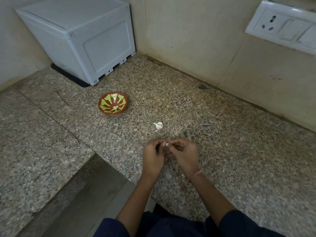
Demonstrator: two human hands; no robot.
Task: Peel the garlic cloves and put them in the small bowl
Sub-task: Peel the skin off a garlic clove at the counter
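As I lean over the speckled granite desk (222, 134), it fills nearly the whole view and turns a corner under the tiled walls. At eleven o'clock from my hands, pushed far back into that corner, a white plastic box (82, 36) stands on a dark mat (68, 76). At two o'clock a white socket and switch plate (280, 26) is fixed to the wall. Dark blue sleeves (248, 224) cover my upper arms at six o'clock.

My left hand (153, 156) and right hand (185, 155) meet above the desk, fingers curled and fingertips together. A thin thread band (195, 175) circles my right wrist.

The small bowl (112, 103), red-brown with a green petal pattern, sits upright at eleven o'clock, well apart from my hands and nearer than the box. One pale peeled clove (115, 107) lies inside it.

At twelve o'clock, near my fingertips, a white garlic piece (158, 125) lies on the desk; I cannot tell whether it is skin or an unpeeled clove.

Smallest is the garlic clove (166, 144) that both hands pinch between them, only a white bit showing.
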